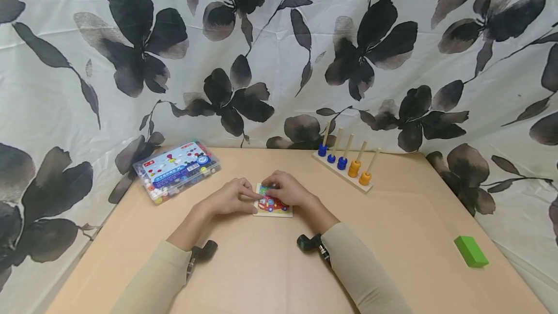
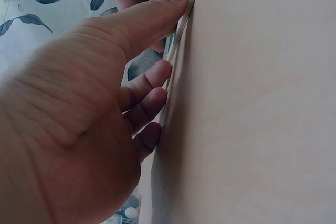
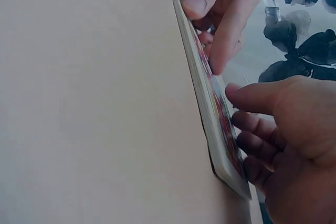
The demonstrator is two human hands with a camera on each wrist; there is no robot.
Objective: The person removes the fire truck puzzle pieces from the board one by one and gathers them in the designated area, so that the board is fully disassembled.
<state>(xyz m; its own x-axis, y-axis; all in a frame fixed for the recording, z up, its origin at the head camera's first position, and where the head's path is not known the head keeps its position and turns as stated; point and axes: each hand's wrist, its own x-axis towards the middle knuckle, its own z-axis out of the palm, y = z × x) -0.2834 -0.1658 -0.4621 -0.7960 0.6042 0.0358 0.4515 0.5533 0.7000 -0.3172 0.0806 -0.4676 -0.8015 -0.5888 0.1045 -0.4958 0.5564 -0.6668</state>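
A small flat wooden picture board with a red car on it lies on the table in the head view. My left hand is at its left side, thumb at the near left corner and index finger reaching over the picture. From the right, my right hand arches over the board's far part, its fingertips at the picture surface. In the right wrist view the board appears edge-on, and the right thumb and fingers stand apart at its face. The hands cover part of the picture.
A clear plastic case with a blue printed label and small coloured pieces stands at the back left. A wooden peg stand with blue and orange beads is at the back right. One green block lies near the right edge.
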